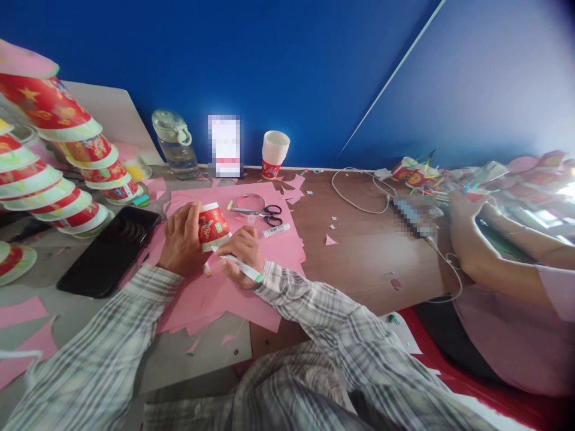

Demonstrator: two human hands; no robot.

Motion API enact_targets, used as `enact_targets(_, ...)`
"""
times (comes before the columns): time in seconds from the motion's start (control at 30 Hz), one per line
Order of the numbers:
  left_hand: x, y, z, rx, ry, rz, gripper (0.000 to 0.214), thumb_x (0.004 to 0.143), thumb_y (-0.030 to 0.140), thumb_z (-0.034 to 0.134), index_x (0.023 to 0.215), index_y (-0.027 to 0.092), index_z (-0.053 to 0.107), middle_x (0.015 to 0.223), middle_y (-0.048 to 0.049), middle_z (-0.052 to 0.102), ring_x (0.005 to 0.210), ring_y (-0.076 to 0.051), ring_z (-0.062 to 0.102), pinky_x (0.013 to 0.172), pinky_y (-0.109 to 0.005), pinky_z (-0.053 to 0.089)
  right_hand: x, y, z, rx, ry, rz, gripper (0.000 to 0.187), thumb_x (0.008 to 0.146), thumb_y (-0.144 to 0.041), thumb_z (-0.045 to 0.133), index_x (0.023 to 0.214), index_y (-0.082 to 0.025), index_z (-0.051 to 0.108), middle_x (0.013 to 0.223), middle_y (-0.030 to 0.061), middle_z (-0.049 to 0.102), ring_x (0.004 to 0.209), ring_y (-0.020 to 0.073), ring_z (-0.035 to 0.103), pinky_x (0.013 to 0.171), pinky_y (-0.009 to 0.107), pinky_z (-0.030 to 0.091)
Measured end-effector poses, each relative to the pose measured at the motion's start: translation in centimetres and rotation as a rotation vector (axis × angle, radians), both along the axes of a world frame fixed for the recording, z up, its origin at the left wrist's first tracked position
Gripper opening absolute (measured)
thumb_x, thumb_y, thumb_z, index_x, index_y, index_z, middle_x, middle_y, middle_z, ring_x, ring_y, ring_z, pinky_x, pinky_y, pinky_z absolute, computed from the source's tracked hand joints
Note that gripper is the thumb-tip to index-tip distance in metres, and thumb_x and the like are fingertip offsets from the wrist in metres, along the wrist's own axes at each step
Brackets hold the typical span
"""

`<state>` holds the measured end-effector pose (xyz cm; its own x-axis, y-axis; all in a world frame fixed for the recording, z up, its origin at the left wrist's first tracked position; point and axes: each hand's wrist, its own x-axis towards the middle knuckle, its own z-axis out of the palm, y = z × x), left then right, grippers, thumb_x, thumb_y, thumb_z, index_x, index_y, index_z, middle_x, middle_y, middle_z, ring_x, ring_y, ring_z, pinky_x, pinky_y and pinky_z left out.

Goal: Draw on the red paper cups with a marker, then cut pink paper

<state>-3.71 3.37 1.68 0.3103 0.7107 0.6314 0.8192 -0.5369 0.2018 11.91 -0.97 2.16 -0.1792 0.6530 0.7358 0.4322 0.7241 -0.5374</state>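
Note:
My left hand (183, 238) is closed around a red patterned paper cup (214, 225), which stands over pink paper (224, 299). In my right hand (244, 254) is a white marker with a green end (245, 269); its tip side points at the cup's pale rim. Just below the cup lies a small white and yellow cap-like piece (207, 269). Scissors with black handles (269, 214) rest behind my right hand, beside a glue stick (275, 230) and a thin ring (249, 203).
Tall stacks of red cups (76, 131) rise at the left, near a black phone (110, 250). A water bottle (175, 146), a lit phone (224, 146) and a white-and-red cup (274, 154) stand by the blue wall. Another person's hands (471, 215) work at the right, near a cable (381, 206).

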Motion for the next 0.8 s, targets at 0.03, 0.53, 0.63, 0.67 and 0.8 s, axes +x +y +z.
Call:
enact_targets(0.03,0.01,-0.03,0.01,0.002,0.004,0.003,0.077,0.07,0.034,0.051,0.133,0.005,0.019,0.128,-0.0234,0.038,0.123,-0.03,0.032,0.102,-0.048,0.025,0.04,0.02,0.05,-0.002,0.003,-0.011,0.044,0.088,-0.045,0.032,0.072,-0.017,0.062,0.064,0.0015,0.064,0.065,0.0124,0.053,0.082,0.034,0.036)
enact_targets(0.53,-0.05,-0.11,0.03,0.022,0.032,-0.018,0.076,0.069,0.028,0.051,0.133,0.005,0.018,0.128,-0.0233,0.038,0.123,-0.03,0.031,0.102,-0.047,0.027,0.11,0.02,0.26,-0.045,-0.018,0.021,0.049,0.089,-0.048,0.028,0.066,-0.018,0.06,0.062,0.0008,0.064,0.063,0.0118,0.054,0.083,0.035,0.036)
enact_targets(0.63,-0.05,-0.18,0.05,0.017,0.037,-0.021,0.075,0.069,0.026,0.049,0.134,0.005,0.017,0.128,-0.0233,0.037,0.124,-0.03,0.031,0.102,-0.047,0.027,0.1,0.02,0.19,-0.047,-0.02,0.041,0.05,0.088,-0.049,0.028,0.065,-0.019,0.06,0.061,0.0002,0.064,0.062,0.0114,0.054,0.082,0.034,0.035)
enact_targets(0.67,-0.04,-0.19,0.06,0.014,0.04,-0.015,0.075,0.069,0.026,0.049,0.134,0.006,0.017,0.128,-0.0231,0.037,0.124,-0.03,0.031,0.102,-0.047,0.027,0.1,0.03,0.17,-0.042,-0.013,0.03,0.05,0.088,-0.049,0.028,0.066,-0.019,0.061,0.062,0.0005,0.064,0.063,0.0116,0.054,0.082,0.034,0.036)
enact_targets(0.8,0.03,-0.28,0.1,0.018,0.056,0.003,0.074,0.07,0.026,0.049,0.134,0.007,0.017,0.128,-0.0221,0.038,0.123,-0.03,0.032,0.102,-0.046,0.027,0.08,0.07,0.06,-0.042,0.003,0.009,0.049,0.088,-0.048,0.028,0.068,-0.018,0.061,0.063,0.0009,0.065,0.064,0.0121,0.054,0.082,0.035,0.036)
